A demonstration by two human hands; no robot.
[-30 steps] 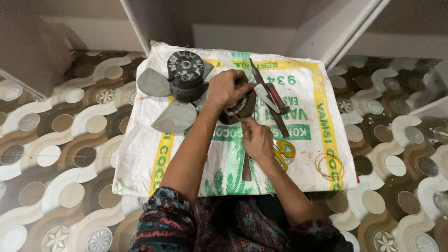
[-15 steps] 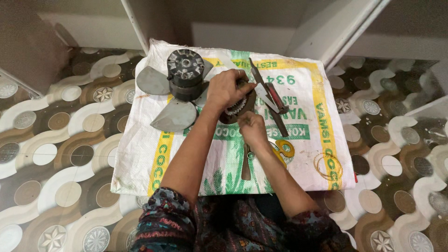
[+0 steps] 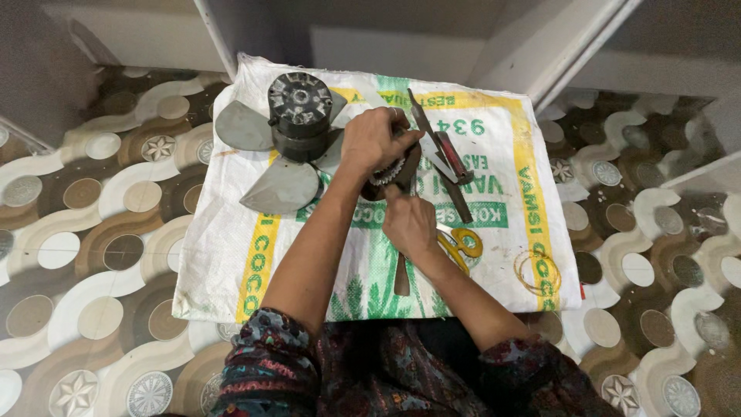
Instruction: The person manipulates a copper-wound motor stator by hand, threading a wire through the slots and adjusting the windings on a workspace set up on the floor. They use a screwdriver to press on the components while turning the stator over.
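Dark ribbed round part (image 3: 390, 176) under left hand (image 3: 374, 139), woven sack (image 3: 231, 255) beneath

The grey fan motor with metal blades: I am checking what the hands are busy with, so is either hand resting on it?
No: the grey fan motor with metal blades sits untouched left of the left hand, while the right hand grips a tool nearer the person.

A dark garment patterned in blue, red and green is worn, with short sleeves ended above the elbows. A pale beaded bracelet (image 3: 387, 173) is worn at the left wrist.
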